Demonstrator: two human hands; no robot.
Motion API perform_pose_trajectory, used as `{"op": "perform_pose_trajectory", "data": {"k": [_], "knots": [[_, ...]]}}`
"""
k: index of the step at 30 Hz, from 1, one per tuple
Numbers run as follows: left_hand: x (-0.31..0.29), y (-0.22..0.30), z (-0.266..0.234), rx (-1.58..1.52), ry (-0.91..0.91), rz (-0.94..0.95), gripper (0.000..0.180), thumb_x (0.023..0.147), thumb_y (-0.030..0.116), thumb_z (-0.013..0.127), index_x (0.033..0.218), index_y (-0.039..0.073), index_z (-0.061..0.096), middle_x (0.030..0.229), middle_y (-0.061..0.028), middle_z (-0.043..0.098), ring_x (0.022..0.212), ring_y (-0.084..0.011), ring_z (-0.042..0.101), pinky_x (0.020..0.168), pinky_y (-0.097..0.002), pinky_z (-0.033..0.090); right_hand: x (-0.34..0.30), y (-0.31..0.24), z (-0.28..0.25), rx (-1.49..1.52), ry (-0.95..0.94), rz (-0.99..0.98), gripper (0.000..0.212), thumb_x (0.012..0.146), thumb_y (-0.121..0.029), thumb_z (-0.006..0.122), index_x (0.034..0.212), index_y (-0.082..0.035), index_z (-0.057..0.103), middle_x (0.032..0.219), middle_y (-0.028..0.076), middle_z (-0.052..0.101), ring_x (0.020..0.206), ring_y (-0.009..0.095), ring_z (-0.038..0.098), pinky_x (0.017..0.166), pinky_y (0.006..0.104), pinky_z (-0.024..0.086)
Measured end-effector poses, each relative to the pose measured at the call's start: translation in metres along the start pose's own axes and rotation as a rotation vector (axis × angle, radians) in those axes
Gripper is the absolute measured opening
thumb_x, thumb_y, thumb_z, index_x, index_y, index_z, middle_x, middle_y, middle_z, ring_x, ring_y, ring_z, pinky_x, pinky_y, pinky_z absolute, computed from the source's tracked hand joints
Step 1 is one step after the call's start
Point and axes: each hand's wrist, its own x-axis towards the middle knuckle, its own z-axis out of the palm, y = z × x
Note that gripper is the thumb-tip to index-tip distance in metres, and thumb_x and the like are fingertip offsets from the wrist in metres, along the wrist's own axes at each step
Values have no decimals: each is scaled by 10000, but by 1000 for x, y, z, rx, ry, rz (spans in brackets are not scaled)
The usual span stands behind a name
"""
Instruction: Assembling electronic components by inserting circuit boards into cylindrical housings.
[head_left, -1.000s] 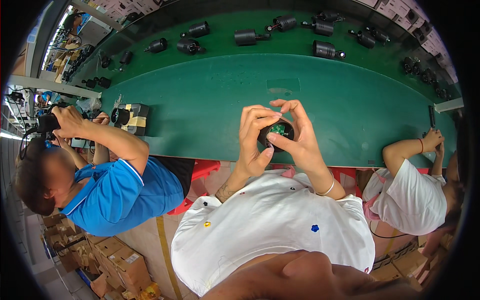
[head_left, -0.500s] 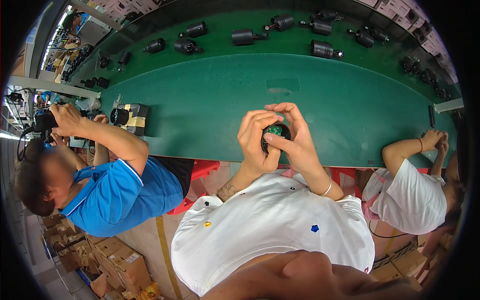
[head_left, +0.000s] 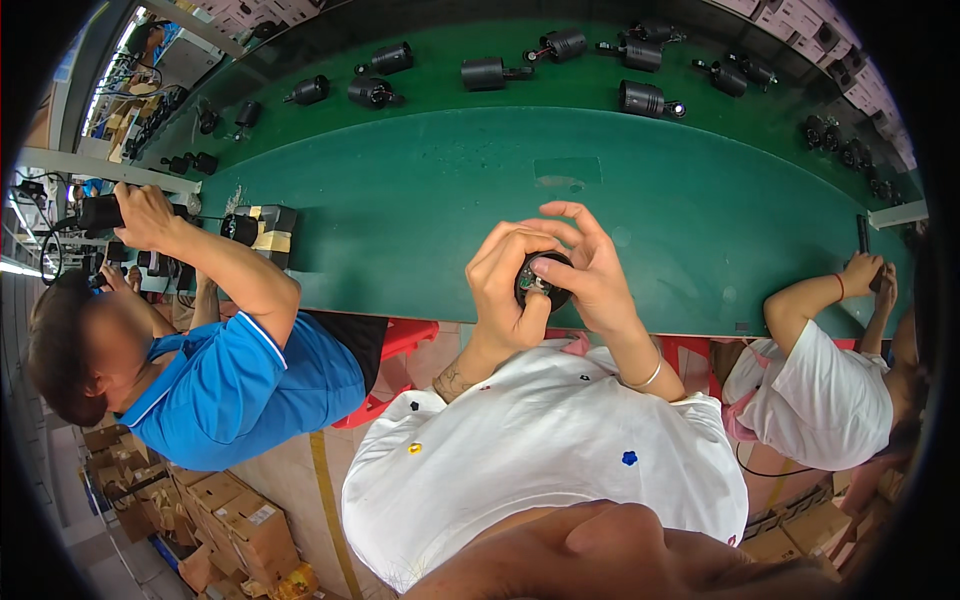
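In front of my chest, at the near edge of the green bench, I hold a black round housing with its open end facing up. Inside it a bit of green circuit board shows between my thumbs. My left hand wraps round the left side, its thumb over the opening. My right hand is closed on the other side, with its thumb pressed into the opening and its index finger raised and curved. My fingers hide much of the housing and its inside.
Several black cylindrical lamp-like units lie on the darker green strip beyond the bench. Left, a person in blue works beside a black taped block. Right, a person in white handles a small dark part.
My thumbs have shifted over the opening, so less of the circuit board shows. Both hands and the housing have moved slightly left. The person in blue has lifted a black part slightly.
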Motion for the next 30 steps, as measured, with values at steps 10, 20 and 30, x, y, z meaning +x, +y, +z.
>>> {"op": "perform_pose_trajectory", "data": {"k": [10,20,30], "knots": [[4,6,-3,-17,-83,-39,395,594,177,497,873,-50,659,832,-170,675,715,-251,564,676,-316,463,3,4,-13,29,-96,62,518,789,99,660,1240,-17,432,1057,176,676,870,157,612,769,236,494],[3,7,-1,8,-68,-72,335,628,181,480,814,-24,669,762,-135,682,690,-247,562,753,-355,466,2,10,-12,144,-133,-6,487,794,115,633,1137,-85,352,987,148,677,810,130,580,717,211,462],[1,0,1,85,-75,-62,273,631,165,468,748,15,663,705,-106,674,649,-236,541,874,-433,437,3,16,-19,232,-153,5,477,809,123,657,1031,-107,302,1039,184,682,833,157,598,746,238,482]]}}
